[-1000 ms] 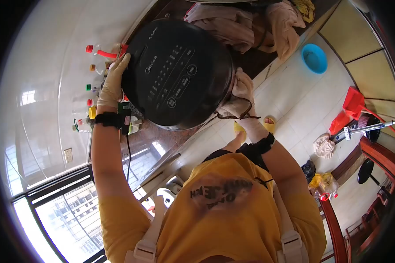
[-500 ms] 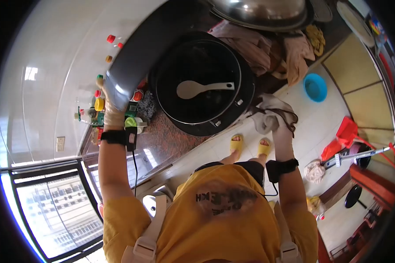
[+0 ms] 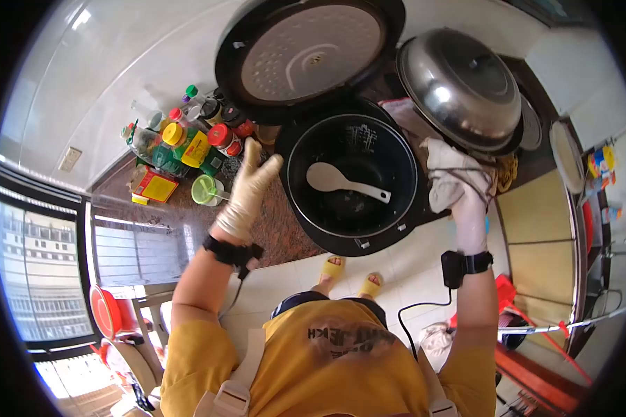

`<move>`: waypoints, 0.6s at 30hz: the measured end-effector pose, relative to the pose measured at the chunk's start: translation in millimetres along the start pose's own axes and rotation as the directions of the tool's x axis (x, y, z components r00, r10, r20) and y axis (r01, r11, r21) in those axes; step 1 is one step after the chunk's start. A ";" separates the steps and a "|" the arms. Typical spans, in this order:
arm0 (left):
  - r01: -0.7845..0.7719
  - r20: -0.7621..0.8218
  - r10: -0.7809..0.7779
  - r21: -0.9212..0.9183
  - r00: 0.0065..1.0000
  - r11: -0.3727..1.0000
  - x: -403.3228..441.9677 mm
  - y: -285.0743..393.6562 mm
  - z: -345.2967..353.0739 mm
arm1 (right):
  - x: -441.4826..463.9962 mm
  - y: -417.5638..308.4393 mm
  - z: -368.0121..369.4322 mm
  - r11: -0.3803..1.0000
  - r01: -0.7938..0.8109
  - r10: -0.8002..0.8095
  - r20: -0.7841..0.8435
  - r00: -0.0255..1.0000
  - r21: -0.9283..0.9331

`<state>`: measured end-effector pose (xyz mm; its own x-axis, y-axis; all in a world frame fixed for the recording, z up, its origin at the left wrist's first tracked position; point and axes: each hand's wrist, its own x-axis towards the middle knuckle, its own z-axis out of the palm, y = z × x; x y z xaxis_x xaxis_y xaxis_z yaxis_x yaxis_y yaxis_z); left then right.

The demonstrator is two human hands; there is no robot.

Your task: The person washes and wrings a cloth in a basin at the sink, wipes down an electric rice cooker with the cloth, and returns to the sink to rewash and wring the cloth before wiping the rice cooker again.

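Note:
A large black rice cooker (image 3: 301, 226) stands on the counter with its lid (image 3: 313, 55) raised, showing the dimpled inner plate. Inside the dark pot lies a white rice paddle (image 3: 337, 181), its handle pointing right. My left hand (image 3: 247, 187), in a pale glove, is off the cooker's left side with thumb and fingers apart, holding nothing. Close beyond its fingertips stands a red-capped jar (image 3: 222, 137). My right hand (image 3: 470, 215), also gloved, grips a crumpled whitish cloth (image 3: 446, 170) right of the cooker; the cloth hides most of its fingers.
Several bottles, among them a yellow-capped one (image 3: 174, 135), crowd the counter's left. A green-lidded container (image 3: 206, 190) and a red-yellow box (image 3: 156, 186) stand nearer. A domed metal lid (image 3: 459, 87) sits right of the cooker. Below, a red dustpan (image 3: 506, 292) lies on the floor.
My left hand has come off the cooker's lid and moved nearer me. The lid's inner face now shows. My right hand has brought the cloth up beside the metal dome. The view has shifted.

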<state>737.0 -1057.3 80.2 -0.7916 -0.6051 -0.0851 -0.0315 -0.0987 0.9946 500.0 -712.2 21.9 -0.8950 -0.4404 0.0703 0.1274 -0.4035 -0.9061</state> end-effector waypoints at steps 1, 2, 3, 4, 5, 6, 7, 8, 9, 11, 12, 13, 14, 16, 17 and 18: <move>0.076 -0.089 -0.084 -0.091 0.992 0.993 -1.3 -33.6 -1.0 | 22.6 -2.7 0.9 1.000 0.015 -0.015 0.070 0.997 0.001; 0.061 -0.058 -0.068 -0.106 0.996 0.993 -12.0 -41.8 7.4 | 41.2 -23.0 16.4 0.993 -0.098 0.109 0.208 0.972 -0.065; 0.047 -0.030 -0.051 -0.121 0.998 0.992 -21.4 -49.8 16.8 | 67.6 -19.3 24.1 0.975 0.100 -0.063 0.184 0.981 -0.198; 0.000 -0.026 -0.005 -0.167 1.000 0.986 -23.4 -69.5 21.7 | 80.7 -34.1 48.1 0.964 0.099 -0.028 0.274 0.961 -0.246; -0.045 -0.024 0.041 -0.210 0.999 0.977 -24.2 -87.0 26.7 | 91.0 -50.1 73.9 0.951 0.100 0.012 0.359 0.933 -0.293; -0.019 -0.059 0.003 -0.265 0.998 0.964 -28.4 -83.5 36.0 | 109.1 -53.6 87.6 0.913 0.028 0.145 0.387 0.911 -0.407; -0.017 -0.037 0.003 -0.384 0.999 0.923 -31.6 -77.3 42.2 | 121.6 -38.2 96.1 0.838 0.261 -0.014 0.458 0.889 -0.480; -0.029 -0.060 0.005 -0.403 0.998 0.915 -32.6 -80.2 45.2 | 126.2 -35.8 119.5 0.713 0.368 0.017 0.541 0.841 -0.596; -0.039 -0.082 0.005 -0.422 0.997 0.906 -32.9 -82.6 46.7 | 129.7 -32.9 142.2 0.563 0.478 0.064 0.612 0.788 -0.674; -0.089 -0.123 0.042 -0.404 0.992 0.911 -29.6 -97.6 46.8 | 194.4 60.8 125.7 0.833 0.310 0.200 0.772 0.603 -0.458; -0.087 -0.119 0.043 -0.392 0.992 0.916 -29.5 -100.0 45.6 | 162.1 29.8 162.7 0.578 0.401 0.353 0.661 0.662 -0.710; -0.084 -0.113 0.044 -0.380 0.993 0.921 -28.1 -101.9 43.9 | 157.0 34.6 178.1 0.308 0.825 0.064 0.875 0.480 -0.475; -0.116 -0.122 0.079 -0.337 0.989 0.934 -27.3 -103.8 42.8 | 156.2 33.3 190.4 0.176 0.803 0.229 0.817 0.529 -0.570; -0.122 -0.153 0.083 -0.265 0.985 0.957 -27.5 -106.0 43.1 | 146.5 35.7 208.0 0.024 0.776 0.393 0.719 0.573 -0.631; -0.134 -0.173 0.105 -0.163 0.979 0.978 -24.3 -111.9 42.7 | 141.2 38.3 218.2 0.032 0.816 0.366 0.766 0.528 -0.578; -0.165 -0.199 0.140 -0.115 0.970 0.980 -21.8 -117.0 44.3 | 138.1 41.5 226.6 0.041 0.852 0.340 0.810 0.479 -0.521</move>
<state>730.9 -997.6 -31.6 -0.6506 -0.7581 0.0447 0.1695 -0.0876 0.9816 478.5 -971.5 88.5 -0.0394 -0.9972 0.0638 -0.9806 0.0263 -0.1945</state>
